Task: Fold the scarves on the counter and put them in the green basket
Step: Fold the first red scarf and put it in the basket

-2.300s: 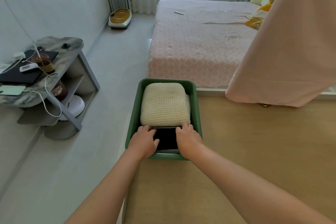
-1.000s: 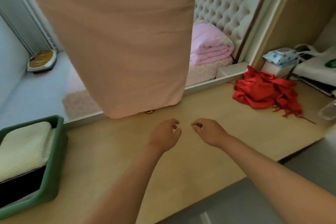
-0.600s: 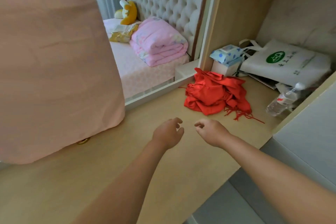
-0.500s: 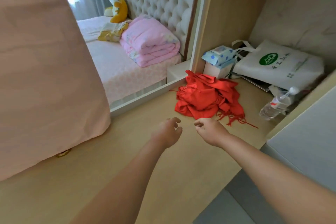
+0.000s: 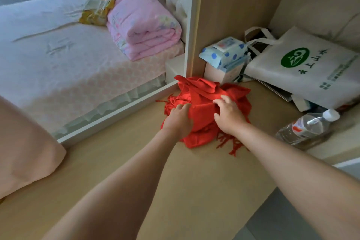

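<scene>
On the pale wooden worktop (image 5: pixel 194 191) beside the pink bed (image 5: pixel 58 68), a crumpled red fringed scarf (image 5: pixel 204 93) lies near a white cloth bag (image 5: pixel 303 76) and a clear plastic bottle (image 5: pixel 305 128), with the right grip (image 5: pixel 229 117) spread flat on it and the left grip (image 5: pixel 178 121) touching it, hold unclear.

Crumpled red fringed scarf (image 5: pixel 206 111) heaped on wooden counter (image 5: pixel 175 181).

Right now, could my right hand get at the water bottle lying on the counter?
Probably yes. The water bottle lies on its side just right of the red scarf that the right hand rests on, with bare counter between them.
</scene>
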A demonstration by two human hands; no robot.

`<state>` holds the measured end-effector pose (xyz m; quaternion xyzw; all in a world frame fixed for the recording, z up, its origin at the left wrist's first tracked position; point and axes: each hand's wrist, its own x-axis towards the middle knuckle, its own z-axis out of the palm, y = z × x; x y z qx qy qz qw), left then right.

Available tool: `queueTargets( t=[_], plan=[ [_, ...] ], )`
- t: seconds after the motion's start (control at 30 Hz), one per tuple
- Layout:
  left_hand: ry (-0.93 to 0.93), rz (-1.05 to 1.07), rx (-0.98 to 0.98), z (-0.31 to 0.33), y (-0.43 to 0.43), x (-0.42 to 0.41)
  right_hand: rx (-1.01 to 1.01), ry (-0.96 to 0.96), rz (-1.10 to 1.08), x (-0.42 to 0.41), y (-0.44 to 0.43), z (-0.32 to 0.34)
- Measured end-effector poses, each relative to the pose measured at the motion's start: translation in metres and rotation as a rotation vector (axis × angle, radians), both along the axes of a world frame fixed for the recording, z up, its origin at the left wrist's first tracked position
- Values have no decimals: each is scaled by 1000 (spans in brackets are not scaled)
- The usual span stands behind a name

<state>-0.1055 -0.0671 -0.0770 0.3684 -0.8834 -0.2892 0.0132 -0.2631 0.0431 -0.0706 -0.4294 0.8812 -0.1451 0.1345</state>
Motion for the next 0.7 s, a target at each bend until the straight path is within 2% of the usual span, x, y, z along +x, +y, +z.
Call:
queueTargets(
  t=[0.1, 0.23, 0.33, 0.4, 0.53, 0.63, 0.7],
  plan=[
    [-11, -20, -51, -5, -8, -31, 37, 0, -12, -27, -11, -9],
    [-223, -104, 2, -16, -14, -55, 142, -99, -15, -57, -19, -28],
    [-282, -110, -11, -26, -12, -56, 68, -69, -15, -64, -19, -41],
    [-198, -57, -93, -28, -10, -53, -36, -40, 3, -60, -19, -41],
    [182, 71, -294, -15, -3, -47, -200, -5, 68, -45, -18, -22],
    [172, -31, -425, 2, 0, -40, -317, -97, 174, -29, -12, 1],
    [218, -65, -421, 13, 0, -32, -386, -204, 232, -12, -7, 18]
  ],
)
